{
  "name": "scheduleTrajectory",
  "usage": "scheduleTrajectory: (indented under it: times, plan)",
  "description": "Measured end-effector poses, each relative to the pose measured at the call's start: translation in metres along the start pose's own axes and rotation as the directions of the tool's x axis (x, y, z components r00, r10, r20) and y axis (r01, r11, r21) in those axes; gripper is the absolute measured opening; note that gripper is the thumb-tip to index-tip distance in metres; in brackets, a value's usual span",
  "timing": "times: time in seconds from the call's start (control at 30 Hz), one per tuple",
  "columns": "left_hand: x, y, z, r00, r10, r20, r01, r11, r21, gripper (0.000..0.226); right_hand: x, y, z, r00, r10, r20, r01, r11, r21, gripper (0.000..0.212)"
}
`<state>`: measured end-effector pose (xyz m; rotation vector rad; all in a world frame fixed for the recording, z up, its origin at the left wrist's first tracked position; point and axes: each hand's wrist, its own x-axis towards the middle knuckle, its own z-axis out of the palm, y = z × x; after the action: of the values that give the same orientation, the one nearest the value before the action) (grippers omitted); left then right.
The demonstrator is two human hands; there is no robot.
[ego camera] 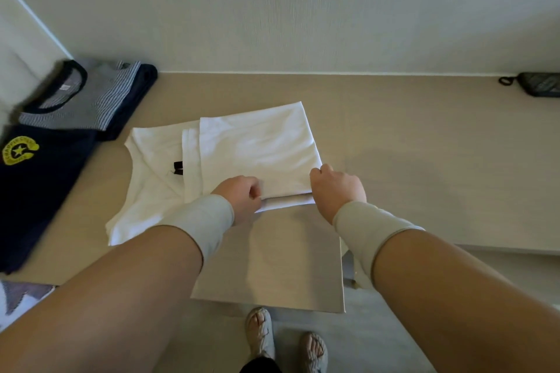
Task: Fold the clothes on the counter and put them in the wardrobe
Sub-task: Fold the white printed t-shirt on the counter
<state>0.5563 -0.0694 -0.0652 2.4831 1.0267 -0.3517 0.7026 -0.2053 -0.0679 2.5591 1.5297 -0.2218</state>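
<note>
White shirt [257, 145], mid-tabletop [424, 145] right of the dark folded pile [85, 100], part-folded; left hand [242, 195] and right hand [336, 188] each pinch its near folded edge: best to align corners, keep the layers taut, then flatten.

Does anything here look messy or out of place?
Nothing is spilled or damaged. The white T-shirt is only half folded, gripped at its near edge by the left hand and right hand. The dark shirts lie in a loose overlapping pile at the counter's left end.
</note>
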Motion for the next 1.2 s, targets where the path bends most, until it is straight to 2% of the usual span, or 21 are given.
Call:
scheduleTrajectory:
  times: [0.1, 0.2, 0.3, 0.37, 0.43, 0.5, 0.57, 0.6, 0.63, 0.7, 0.77, 0.8, 0.87, 0.97, 1.03, 1.1, 1.13, 1.2]
  plan:
    - [0.001, -0.001, 0.001, 0.998, -0.008, 0.057, 0.004, 0.997, 0.078, 0.013, -0.002, 0.005, -0.002, 0.999, -0.027, -0.027, 0.026, 1.000, -0.011, 0.032]
    - [0.000, -0.001, 0.001, 0.995, -0.017, 0.095, 0.005, 0.992, 0.126, 0.030, -0.006, 0.013, 0.002, 0.995, -0.093, 0.028, 0.093, 0.995, -0.027, 0.032]
    - [-0.002, -0.003, -0.002, 0.993, -0.053, 0.106, 0.020, 0.956, 0.291, 0.018, -0.008, 0.026, 0.013, 0.984, -0.131, 0.118, 0.137, 0.990, -0.044, 0.031]
    - [-0.003, -0.006, -0.002, 0.992, -0.078, 0.096, 0.041, 0.938, 0.344, 0.016, -0.004, 0.034, 0.016, 0.986, -0.086, 0.145, 0.084, 0.996, 0.021, 0.029]
    - [-0.001, -0.010, 0.000, 0.989, -0.095, 0.112, 0.054, 0.942, 0.330, 0.019, 0.005, 0.036, 0.012, 0.991, 0.081, 0.111, -0.106, 0.964, 0.244, 0.024]
    - [0.001, -0.015, 0.000, 0.989, -0.111, 0.093, 0.085, 0.966, 0.246, 0.012, 0.018, 0.030, 0.004, 0.961, 0.250, 0.116, -0.273, 0.799, 0.536, 0.020]
    - [0.001, -0.021, 0.000, 0.989, -0.126, 0.072, 0.118, 0.987, 0.112, 0.010, 0.033, 0.022, -0.002, 0.926, 0.324, 0.191, -0.357, 0.597, 0.718, 0.013]
    - [0.001, -0.026, 0.001, 0.988, -0.135, 0.070, 0.133, 0.990, 0.040, 0.018, 0.041, 0.018, -0.005, 0.909, 0.340, 0.240, -0.390, 0.494, 0.777, 0.011]
    - [-0.002, -0.026, -0.001, 0.988, -0.143, 0.058, 0.145, 0.989, -0.032, 0.027, 0.048, 0.015, -0.006, 0.908, 0.327, 0.261, -0.394, 0.458, 0.797, 0.012]
    - [-0.004, -0.034, -0.005, 0.985, -0.173, 0.003, 0.171, 0.971, -0.167, 0.042, 0.061, 0.004, -0.006, 0.880, 0.321, 0.350, -0.458, 0.375, 0.806, 0.027]
    - [-0.004, -0.042, -0.012, 0.975, -0.220, -0.040, 0.197, 0.931, -0.308, 0.048, 0.069, -0.009, -0.011, 0.848, 0.243, 0.472, -0.518, 0.187, 0.835, 0.041]
    - [-0.003, -0.047, -0.016, 0.964, -0.261, -0.054, 0.219, 0.890, -0.400, 0.048, 0.069, -0.016, -0.020, 0.841, 0.223, 0.492, -0.521, 0.091, 0.849, 0.041]
    - [-0.004, -0.058, -0.029, 0.929, -0.365, -0.058, 0.265, 0.767, -0.584, 0.047, 0.075, -0.034, -0.038, 0.863, 0.157, 0.480, -0.482, -0.027, 0.876, 0.034]
    - [-0.009, -0.086, -0.056, 0.876, -0.482, 0.004, 0.262, 0.469, -0.843, 0.043, 0.091, -0.072, -0.075, 0.921, 0.086, 0.379, -0.363, -0.162, 0.918, 0.013]
    - [-0.016, -0.110, -0.080, 0.851, -0.522, 0.057, 0.237, 0.284, -0.929, 0.037, 0.100, -0.110, -0.098, 0.949, 0.031, 0.313, -0.306, -0.138, 0.942, 0.010]
    - [-0.027, -0.134, -0.108, 0.840, -0.528, 0.124, 0.232, 0.142, -0.962, 0.030, 0.105, -0.156, -0.115, 0.963, -0.033, 0.268, -0.269, -0.078, 0.960, 0.015]
    - [-0.032, -0.149, -0.118, 0.839, -0.523, 0.152, 0.234, 0.096, -0.967, 0.028, 0.106, -0.181, -0.120, 0.966, -0.069, 0.249, -0.252, -0.044, 0.967, 0.017]
    - [-0.040, -0.175, -0.130, 0.831, -0.531, 0.166, 0.247, 0.086, -0.965, 0.034, 0.106, -0.226, -0.121, 0.948, -0.177, 0.265, -0.254, 0.082, 0.964, 0.018]
